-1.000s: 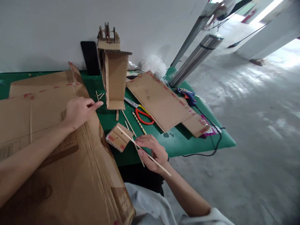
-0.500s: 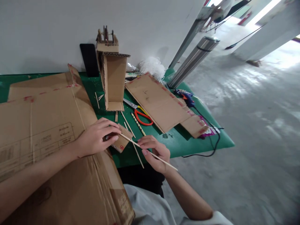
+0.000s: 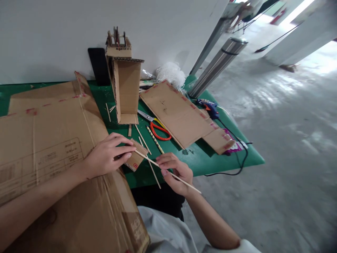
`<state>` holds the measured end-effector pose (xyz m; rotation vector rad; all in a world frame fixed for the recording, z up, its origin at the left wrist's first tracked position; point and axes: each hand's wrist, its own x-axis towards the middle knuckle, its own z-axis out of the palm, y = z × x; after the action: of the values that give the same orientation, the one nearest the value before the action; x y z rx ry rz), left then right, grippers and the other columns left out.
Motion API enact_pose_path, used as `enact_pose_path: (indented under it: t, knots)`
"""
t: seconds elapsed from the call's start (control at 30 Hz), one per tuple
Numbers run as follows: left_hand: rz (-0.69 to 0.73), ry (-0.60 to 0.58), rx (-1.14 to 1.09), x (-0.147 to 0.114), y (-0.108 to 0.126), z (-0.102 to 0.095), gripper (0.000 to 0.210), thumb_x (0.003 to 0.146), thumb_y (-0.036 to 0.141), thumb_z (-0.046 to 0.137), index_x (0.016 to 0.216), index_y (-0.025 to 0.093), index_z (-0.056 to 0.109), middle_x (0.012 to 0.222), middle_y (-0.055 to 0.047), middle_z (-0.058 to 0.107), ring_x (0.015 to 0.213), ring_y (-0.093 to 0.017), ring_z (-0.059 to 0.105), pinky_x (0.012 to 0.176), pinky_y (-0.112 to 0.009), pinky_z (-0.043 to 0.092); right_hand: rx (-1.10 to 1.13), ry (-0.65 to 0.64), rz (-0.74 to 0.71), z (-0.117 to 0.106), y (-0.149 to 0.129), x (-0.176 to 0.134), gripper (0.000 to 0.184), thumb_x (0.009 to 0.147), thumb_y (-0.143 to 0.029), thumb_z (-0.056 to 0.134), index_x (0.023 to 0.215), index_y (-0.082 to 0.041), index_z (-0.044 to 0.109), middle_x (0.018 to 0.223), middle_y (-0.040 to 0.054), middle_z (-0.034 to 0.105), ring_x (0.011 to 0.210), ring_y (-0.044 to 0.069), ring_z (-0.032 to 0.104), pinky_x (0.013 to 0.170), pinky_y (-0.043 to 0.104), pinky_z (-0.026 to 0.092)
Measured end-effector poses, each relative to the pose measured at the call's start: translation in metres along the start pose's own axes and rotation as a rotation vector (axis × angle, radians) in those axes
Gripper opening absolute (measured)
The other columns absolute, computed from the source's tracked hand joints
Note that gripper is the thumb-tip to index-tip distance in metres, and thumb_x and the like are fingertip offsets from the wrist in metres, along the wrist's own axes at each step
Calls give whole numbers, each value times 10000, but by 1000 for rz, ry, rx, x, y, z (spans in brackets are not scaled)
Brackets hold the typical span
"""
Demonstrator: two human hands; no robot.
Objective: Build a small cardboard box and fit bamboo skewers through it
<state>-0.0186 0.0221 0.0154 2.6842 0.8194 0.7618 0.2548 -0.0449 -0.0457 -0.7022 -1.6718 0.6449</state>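
Note:
A thin wooden stick (image 3: 185, 183) slants between my two hands. My left hand (image 3: 109, 154) pinches its upper end between thumb and fingers. My right hand (image 3: 176, 173) grips it farther down, and its lower end sticks out past the wrist. Under the stick's upper end lies a small cardboard piece (image 3: 137, 161) with a red mark. Several loose sticks (image 3: 155, 174) rest on the green table beside it. Just beyond my right hand is a patterned yellow-and-black pencil-like rod (image 3: 155, 140).
A cardboard structure (image 3: 128, 89) stands near the wall, with a black phone (image 3: 98, 66) behind it. Red-and-yellow scissors (image 3: 158, 130), a flat cardboard sheet (image 3: 176, 114), a corded blue glue gun (image 3: 210, 108) and a steel tumbler (image 3: 218, 68) sit rightward. Large cardboard (image 3: 52, 123) covers the left.
The stick and my right hand have shifted very slightly right and down. Both hands keep their hold on the stick, and the view has moved a little.

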Motion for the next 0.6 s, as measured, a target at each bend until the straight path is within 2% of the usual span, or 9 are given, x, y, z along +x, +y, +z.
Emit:
enact_pose_path:
  t: [0.6]
  knots:
    - [-41, -25, -48, 4, 2, -1, 237, 967, 195, 598, 1174, 208, 714, 1160, -70, 702, 1112, -201, 618, 992, -362, 510, -104, 38, 41, 10, -21, -8, 269, 848, -23, 575, 1007, -231, 636, 927, 71, 729, 933, 216, 693, 806, 413, 599]
